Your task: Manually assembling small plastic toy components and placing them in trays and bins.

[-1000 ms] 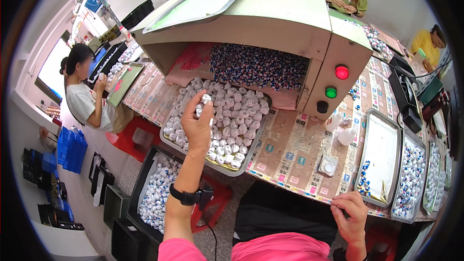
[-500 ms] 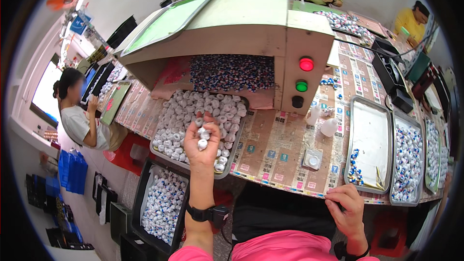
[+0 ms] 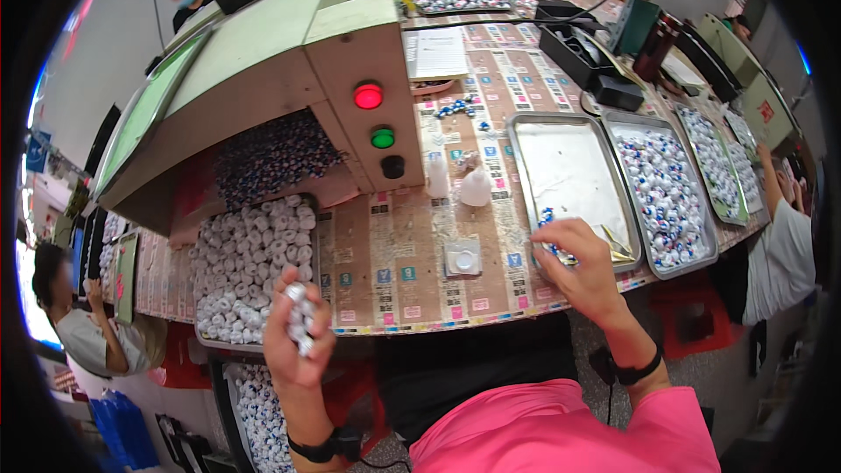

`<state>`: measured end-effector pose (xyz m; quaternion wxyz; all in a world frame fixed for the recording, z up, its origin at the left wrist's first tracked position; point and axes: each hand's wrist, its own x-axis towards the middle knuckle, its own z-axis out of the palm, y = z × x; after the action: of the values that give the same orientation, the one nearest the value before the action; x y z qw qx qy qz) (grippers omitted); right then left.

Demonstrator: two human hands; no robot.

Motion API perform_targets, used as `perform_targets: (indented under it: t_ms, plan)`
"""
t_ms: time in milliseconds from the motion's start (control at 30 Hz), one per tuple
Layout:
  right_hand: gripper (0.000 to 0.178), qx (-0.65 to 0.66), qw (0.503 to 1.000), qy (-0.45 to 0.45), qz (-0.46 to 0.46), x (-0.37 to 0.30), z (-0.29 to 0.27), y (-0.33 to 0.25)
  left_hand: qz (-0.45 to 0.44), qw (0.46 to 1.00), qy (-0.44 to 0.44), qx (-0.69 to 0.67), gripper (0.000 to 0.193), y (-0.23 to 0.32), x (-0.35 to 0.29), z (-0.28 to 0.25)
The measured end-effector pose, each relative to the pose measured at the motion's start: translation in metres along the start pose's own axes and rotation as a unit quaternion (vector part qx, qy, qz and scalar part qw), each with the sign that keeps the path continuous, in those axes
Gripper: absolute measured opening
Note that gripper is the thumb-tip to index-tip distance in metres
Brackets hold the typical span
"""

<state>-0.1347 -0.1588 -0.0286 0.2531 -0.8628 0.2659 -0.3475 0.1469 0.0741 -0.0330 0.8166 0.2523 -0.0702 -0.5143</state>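
Note:
My left hand [image 3: 293, 355] is curled around several small white rounded pieces [image 3: 300, 311], just off the near right corner of a tray of similar white pieces [image 3: 254, 250]. The right hand [image 3: 578, 267] reaches over the near left corner of a metal tray [image 3: 574, 158]. Its fingertips are drawn together beside small blue-and-white pieces [image 3: 547, 216] there. Whether anything is pinched between them is too small to make out. Some gold-coloured pointed tweezers [image 3: 618, 243] lie in that tray, right of my hand.
A beige machine [image 3: 359, 48] with red and green lights stands behind the white pieces. Right of the metal tray is a tray of finished-looking blue-and-white pieces [image 3: 666, 197]. A white squeeze bottle [image 3: 476, 187] and small square dish [image 3: 464, 258] stand mid-table. Co-workers sit around.
The view has turned right. My left hand has drawn back from above the white pieces, still holding several. My right hand has moved from the table edge to the blue-and-white pieces in the metal tray.

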Motion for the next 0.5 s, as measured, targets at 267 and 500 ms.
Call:
perform_targets:
  t_ms: [267, 500]
  plan:
    - [0.022, -0.01, 0.995, 0.048, 0.09, 0.032, -0.011, 0.018, -0.195, 0.98, -0.027, -0.031, 0.035, -0.076, -0.027, -0.001]
    - [0.058, -0.116, 0.986, -0.115, 0.024, 0.052, 0.04, 0.036, -0.181, 0.982, -0.048, -0.025, 0.033, -0.09, -0.026, 0.002]
